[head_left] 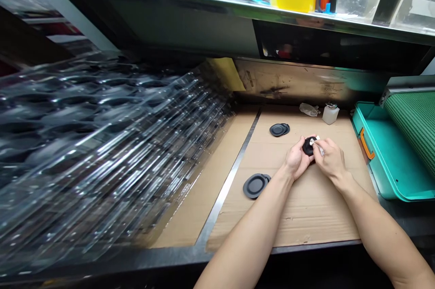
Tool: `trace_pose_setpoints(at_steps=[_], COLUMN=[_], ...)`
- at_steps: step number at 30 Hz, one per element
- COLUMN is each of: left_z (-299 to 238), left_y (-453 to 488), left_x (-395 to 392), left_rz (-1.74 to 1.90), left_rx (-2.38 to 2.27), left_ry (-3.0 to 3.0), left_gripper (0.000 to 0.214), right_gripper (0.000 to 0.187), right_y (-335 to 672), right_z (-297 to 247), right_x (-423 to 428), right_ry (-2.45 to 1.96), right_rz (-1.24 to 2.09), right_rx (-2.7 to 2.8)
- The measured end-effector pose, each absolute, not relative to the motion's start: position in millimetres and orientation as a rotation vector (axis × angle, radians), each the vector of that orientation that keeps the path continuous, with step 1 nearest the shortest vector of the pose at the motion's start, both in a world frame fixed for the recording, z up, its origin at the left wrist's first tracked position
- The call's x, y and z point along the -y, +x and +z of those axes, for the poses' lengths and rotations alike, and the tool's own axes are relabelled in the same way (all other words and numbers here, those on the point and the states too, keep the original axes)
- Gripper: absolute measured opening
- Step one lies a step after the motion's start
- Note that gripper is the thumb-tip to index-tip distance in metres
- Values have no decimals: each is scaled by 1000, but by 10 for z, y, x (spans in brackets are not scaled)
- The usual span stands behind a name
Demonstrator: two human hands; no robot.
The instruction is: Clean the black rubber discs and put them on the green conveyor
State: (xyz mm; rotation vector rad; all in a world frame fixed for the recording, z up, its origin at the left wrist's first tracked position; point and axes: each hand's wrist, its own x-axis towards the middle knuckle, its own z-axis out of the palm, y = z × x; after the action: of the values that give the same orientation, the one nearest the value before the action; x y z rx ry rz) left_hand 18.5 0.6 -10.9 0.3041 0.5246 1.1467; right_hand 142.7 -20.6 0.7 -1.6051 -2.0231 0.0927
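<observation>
1. Black rubber disc [308, 146]: round, no clear long axis, face tilted up toward the right, held above the middle of a cardboard sheet [306, 219].
2. Left hand [296, 158]: narrow grip, cupped around the disc's left edge.
3. Right hand [333, 158]: tight pinch on a white wipe [316, 145], pressed against the disc's face.
4. Far disc [279, 129] beyond the hands; near disc [254, 185] to the left.
5. Plastic bottle [330, 114] far right; clear plastic trays [102, 144] stacked left.

I've got a black rubber disc [308, 146] cupped in my left hand [297, 158], its dark face showing. My right hand [332, 160] pinches a small white wipe [316, 145] against that face.
</observation>
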Motion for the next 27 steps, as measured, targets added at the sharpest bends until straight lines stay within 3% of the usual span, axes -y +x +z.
trace_pose_setpoints(at_steps=[8,18,24,27], left_z=[-111,-6,16,17], left_y=[132,-59,-77,-81], left_x=[-27,-49,-43,-48], left_rz=[1130,1207,1188,1187], left_rx=[-518,-462,-414,-403], left_ry=[279,221,176,167], left_gripper=[40,35,37,37], right_gripper=[23,31,42,35], right_y=[1431,1874,1722,1613], right_z=[-10,109,-26,-49], right_x=[209,27,56,100], right_ry=[-1328,-2174,-1872,-1848], right_rz=[267,-56,-123,-80], right_rx=[2236,1953,2194,2279])
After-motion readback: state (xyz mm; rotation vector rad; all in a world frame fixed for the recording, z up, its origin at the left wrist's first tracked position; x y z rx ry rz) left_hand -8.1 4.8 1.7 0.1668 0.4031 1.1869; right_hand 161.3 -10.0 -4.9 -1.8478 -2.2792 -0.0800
